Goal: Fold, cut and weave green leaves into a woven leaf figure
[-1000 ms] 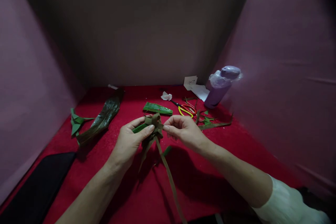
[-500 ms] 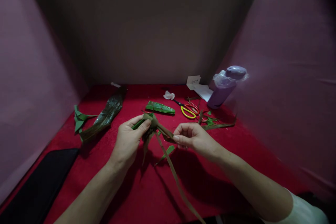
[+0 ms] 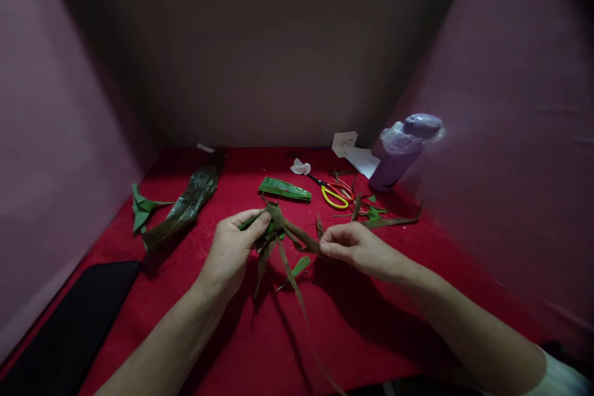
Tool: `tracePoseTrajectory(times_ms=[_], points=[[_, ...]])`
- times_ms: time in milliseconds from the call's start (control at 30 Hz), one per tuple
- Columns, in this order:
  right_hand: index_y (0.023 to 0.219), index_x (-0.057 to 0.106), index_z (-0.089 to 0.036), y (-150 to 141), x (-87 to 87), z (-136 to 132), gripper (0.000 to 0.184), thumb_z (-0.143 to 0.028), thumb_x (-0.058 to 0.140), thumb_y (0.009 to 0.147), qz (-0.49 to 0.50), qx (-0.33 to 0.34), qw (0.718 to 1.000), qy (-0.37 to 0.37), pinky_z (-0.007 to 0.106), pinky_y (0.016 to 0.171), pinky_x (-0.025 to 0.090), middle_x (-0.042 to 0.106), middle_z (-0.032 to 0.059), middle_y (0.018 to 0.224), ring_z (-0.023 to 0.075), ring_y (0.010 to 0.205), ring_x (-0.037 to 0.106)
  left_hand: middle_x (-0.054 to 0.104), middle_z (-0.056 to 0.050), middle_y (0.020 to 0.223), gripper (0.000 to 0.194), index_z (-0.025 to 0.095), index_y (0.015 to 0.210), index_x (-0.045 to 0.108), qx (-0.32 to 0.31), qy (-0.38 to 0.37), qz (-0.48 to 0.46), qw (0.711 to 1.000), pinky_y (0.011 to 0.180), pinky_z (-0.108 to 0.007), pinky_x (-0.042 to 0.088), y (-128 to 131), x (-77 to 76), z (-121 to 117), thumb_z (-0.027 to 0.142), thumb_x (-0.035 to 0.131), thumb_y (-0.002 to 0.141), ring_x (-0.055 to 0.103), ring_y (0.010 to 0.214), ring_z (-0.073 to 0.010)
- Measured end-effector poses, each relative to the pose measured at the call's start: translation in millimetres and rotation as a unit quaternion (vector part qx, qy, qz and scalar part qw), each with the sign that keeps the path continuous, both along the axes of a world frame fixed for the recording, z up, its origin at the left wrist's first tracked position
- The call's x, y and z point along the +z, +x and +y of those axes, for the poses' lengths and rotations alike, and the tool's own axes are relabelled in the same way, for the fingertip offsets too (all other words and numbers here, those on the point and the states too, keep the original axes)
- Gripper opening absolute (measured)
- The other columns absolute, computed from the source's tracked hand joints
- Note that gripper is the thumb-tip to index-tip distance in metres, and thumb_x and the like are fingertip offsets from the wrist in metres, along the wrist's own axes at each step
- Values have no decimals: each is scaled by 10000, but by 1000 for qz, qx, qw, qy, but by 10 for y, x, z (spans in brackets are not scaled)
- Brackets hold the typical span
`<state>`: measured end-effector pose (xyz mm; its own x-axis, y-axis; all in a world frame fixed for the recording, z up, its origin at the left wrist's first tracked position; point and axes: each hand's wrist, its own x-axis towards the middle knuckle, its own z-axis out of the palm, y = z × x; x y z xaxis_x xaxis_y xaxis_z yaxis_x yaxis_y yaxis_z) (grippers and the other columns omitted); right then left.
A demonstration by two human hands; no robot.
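Note:
My left hand (image 3: pixel 232 247) pinches a small woven knot of leaf strips (image 3: pixel 273 223) above the red cloth (image 3: pixel 352 334), thumb and fingers closed on it. My right hand (image 3: pixel 357 245) is closed in a pinch on one brownish strip (image 3: pixel 301 237) that runs taut from the knot to its fingertips. Other loose strip ends (image 3: pixel 290 269) hang down from the knot toward me, one long and thin.
A long dark leaf (image 3: pixel 185 204) and a folded green leaf piece (image 3: pixel 142 210) lie at the left. A green leaf piece (image 3: pixel 284 189), scissors (image 3: pixel 336 195), leaf scraps (image 3: pixel 375 215), paper (image 3: pixel 352 151) and a purple bottle (image 3: pixel 399 151) lie behind. A black object (image 3: pixel 65 328) sits near left.
My right hand has drawn the strip out to the right, away from the knot. My left hand has kept its pinch on the knot, shifting slightly.

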<state>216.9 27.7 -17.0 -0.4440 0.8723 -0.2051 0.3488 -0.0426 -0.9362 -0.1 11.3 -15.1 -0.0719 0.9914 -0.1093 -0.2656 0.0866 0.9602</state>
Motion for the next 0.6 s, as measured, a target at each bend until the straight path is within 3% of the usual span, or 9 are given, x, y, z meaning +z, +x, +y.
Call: tracePoseTrajectory(times_ms=[167, 333, 600], points=[[766, 631, -167, -208, 171, 41, 235, -384, 554, 817, 37, -54, 988, 140, 265, 646, 414, 624, 28, 773, 158, 736, 559, 705, -48, 768, 217, 138, 832, 714, -46, -8, 25, 999, 617, -198, 448, 31, 0, -39, 316, 713, 707, 587, 653, -116], [643, 525, -152, -481, 113, 1, 213, -304, 651, 722, 108, -59, 991, 41, 225, 497, 357, 516, -28, 561, 86, 506, 454, 658, -30, 705, 252, 142, 890, 708, -84, -4, 2, 996, 599, -215, 447, 51, 7, -60, 348, 671, 748, 569, 640, -123], [592, 462, -161, -513, 111, -34, 295, -341, 665, 708, 177, -52, 983, -12, 204, 446, 289, 467, -58, 490, 54, 436, 385, 588, -6, 566, 314, 103, 712, 692, -10, -28, -37, 999, 445, -173, 360, 73, -35, -26, 414, 718, 677, 449, 476, -67]])
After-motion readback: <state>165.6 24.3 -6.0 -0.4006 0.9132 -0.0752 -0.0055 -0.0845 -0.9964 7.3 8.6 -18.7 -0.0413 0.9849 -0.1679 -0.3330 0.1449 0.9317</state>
